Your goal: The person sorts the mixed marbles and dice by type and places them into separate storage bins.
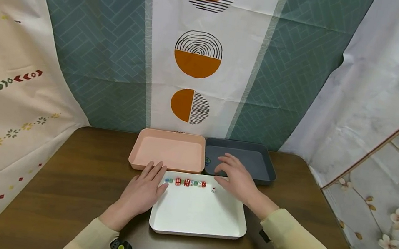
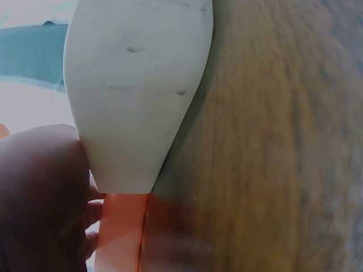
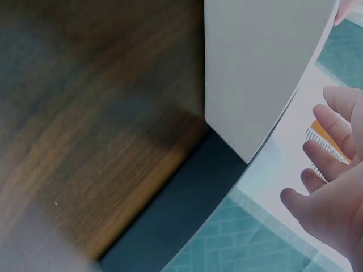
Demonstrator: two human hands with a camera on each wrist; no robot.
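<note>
A white tray [image 1: 198, 217] lies on the table with a row of small dice along its far side. Red dice [image 1: 186, 182], white dice and greenish dice mix in that row, and a single white die [image 1: 213, 189] sits at its right end, a little apart. My left hand [image 1: 142, 190] rests at the tray's far left corner, fingers straight, thumb beside the leftmost dice. Over the far right corner hovers my right hand [image 1: 238, 181], its fingers loosely bent and nothing visible between them. In the right wrist view its fingers [image 3: 326, 161] are spread apart.
Behind the white tray stand a pink tray [image 1: 169, 150] on the left and a dark grey tray [image 1: 244, 160] on the right. Several small dark green pieces [image 1: 207, 161] lie at the grey tray's left side. Brown wooden table [image 1: 74, 183] surrounds them; patterned cloths hang behind.
</note>
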